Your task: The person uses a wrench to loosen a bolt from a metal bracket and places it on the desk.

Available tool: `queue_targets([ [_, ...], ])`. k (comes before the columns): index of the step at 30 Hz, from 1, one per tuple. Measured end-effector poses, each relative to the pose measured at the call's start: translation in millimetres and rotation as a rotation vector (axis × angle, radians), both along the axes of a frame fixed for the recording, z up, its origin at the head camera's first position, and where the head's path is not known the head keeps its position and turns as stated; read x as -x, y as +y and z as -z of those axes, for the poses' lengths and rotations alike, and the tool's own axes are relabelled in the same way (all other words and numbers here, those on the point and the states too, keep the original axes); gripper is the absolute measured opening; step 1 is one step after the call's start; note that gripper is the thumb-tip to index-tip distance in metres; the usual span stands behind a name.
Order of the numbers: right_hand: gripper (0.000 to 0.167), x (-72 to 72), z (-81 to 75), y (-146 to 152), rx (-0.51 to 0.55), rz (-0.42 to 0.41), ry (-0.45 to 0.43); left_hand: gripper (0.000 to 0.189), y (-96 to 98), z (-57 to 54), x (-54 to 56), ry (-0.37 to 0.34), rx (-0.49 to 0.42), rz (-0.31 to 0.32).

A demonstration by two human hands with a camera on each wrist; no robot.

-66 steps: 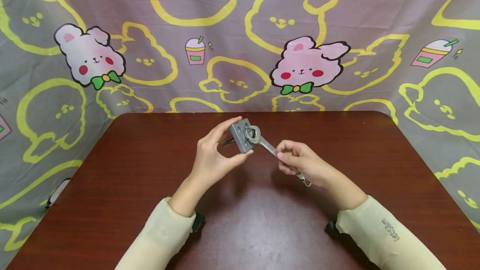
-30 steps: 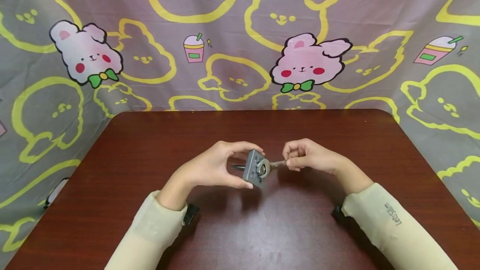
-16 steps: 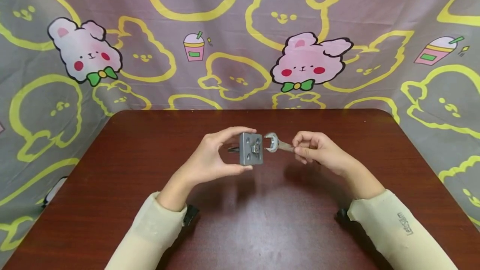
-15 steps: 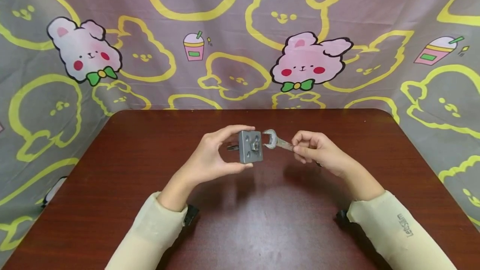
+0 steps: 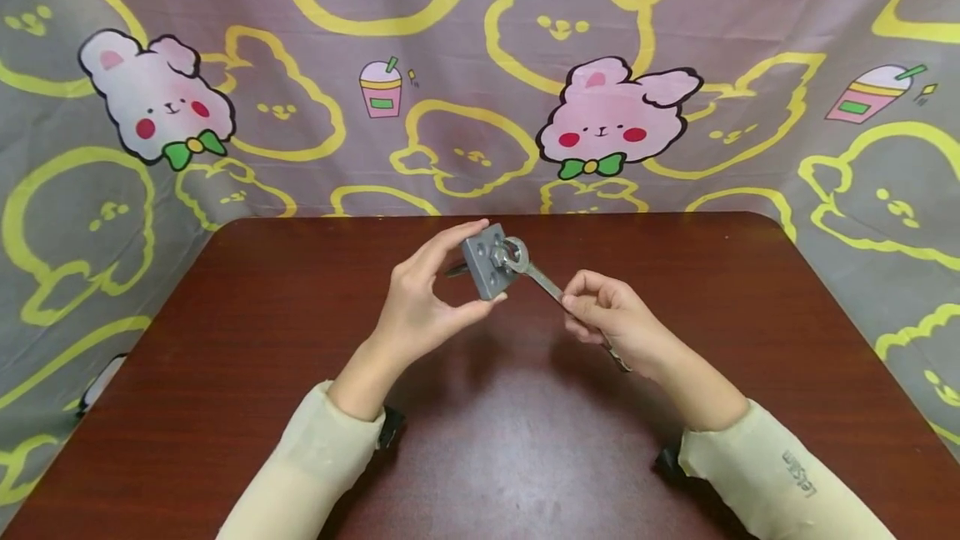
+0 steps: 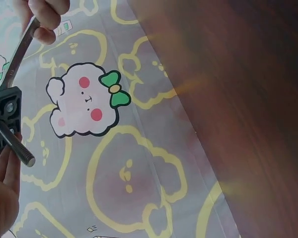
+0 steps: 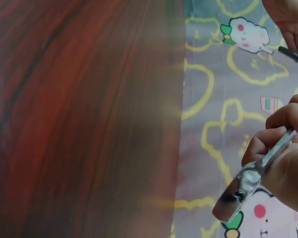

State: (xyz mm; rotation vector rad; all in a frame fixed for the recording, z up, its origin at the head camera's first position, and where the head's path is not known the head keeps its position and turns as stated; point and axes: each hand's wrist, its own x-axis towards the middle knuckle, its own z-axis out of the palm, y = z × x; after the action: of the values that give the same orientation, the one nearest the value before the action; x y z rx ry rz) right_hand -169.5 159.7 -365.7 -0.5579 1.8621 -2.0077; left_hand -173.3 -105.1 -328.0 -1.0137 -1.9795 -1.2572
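Up above the table, my left hand (image 5: 427, 282) holds a small grey square plate (image 5: 482, 273) by opposite edges, between thumb and fingers. The plate has round holes near its corners. A bolt passes through its middle: the hex head (image 5: 498, 255) faces right, and the threaded shank (image 6: 15, 144) sticks out on the other side, in the left wrist view. My right hand (image 5: 611, 315) grips a metal wrench (image 5: 543, 283) around its handle. The wrench's open end lies at the hex head; whether it is seated I cannot tell. The wrench's other end (image 7: 238, 191) shows in the right wrist view.
A dark red-brown wooden table (image 5: 300, 315) lies below both hands. Behind it and at its sides hangs a patterned curtain (image 5: 465, 65) with cartoon rabbits and cups. Light sleeves (image 5: 330, 448) cover both forearms, with black devices at the wrists.
Half a second ago the wrench stood apart, right of the plate; now its end overlaps the bolt head. The left hand has raised and tilted the plate. The wrench handle now slants down to the right.
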Motion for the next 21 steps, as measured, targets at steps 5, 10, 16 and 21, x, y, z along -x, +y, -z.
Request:
queue_targets([
  [5,0.019,-4.9,-0.1,-9.2,0.035,0.019,-0.008,0.075,-1.9,3.3,1.0,0.004,-0.025,-0.026],
  [10,0.021,-12.8,-4.7,-19.8,0.037,0.067,-0.024,0.073,-1.8,4.6,1.0,0.019,-0.039,-0.061],
  [16,0.020,-20.5,-9.6,-30.7,0.063,0.108,-0.067,0.072,1.6,6.1,1.7,0.050,-0.046,-0.112],
  [21,0.022,-22.0,-6.8,-36.9,0.097,0.102,-0.107,0.072,5.1,8.4,1.1,0.066,-0.077,-0.143],
])
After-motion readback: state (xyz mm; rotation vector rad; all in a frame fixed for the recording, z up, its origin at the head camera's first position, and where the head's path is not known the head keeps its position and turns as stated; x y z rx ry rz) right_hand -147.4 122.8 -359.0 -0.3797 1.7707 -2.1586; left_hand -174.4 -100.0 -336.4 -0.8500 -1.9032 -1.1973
